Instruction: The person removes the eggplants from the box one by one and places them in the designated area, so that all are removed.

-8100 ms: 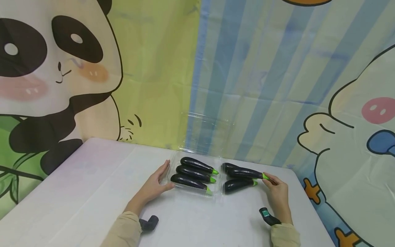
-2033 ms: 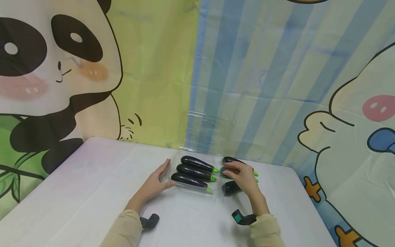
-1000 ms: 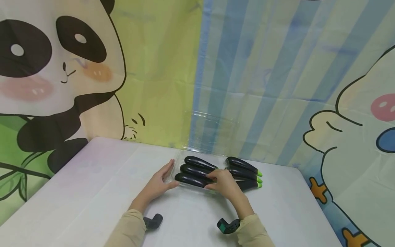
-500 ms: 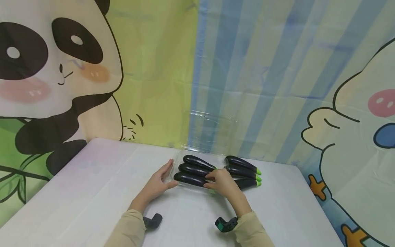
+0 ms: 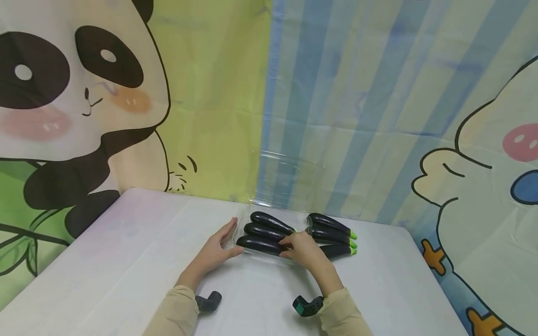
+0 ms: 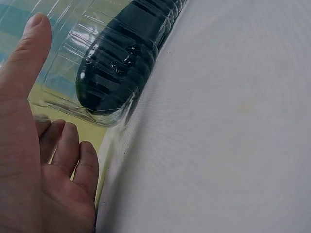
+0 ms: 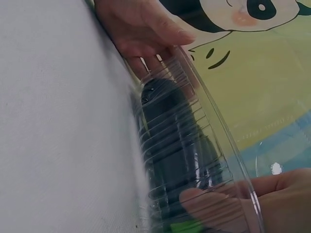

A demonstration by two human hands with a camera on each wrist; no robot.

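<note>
In the head view a clear plastic clamshell box holds three dark, glossy eggplants side by side. My left hand rests at its left end, thumb by the front corner and fingers along the side; in the left wrist view the thumb and fingers spread apart around that corner. My right hand reaches into the box and pinches the front eggplant near its stem end. Through the ribbed wall in the right wrist view, the thumb lies on that eggplant, just above its green cap.
Three more eggplants with green caps, among them a rear one, lie on the white table right of the box. The box's transparent lid stands raised behind it. A cartoon-printed curtain hangs behind the table.
Earlier my right hand held an eggplant on the right, then released it in the right-hand row. It moved left into the box and took hold of the front eggplant. My left hand stayed put.
</note>
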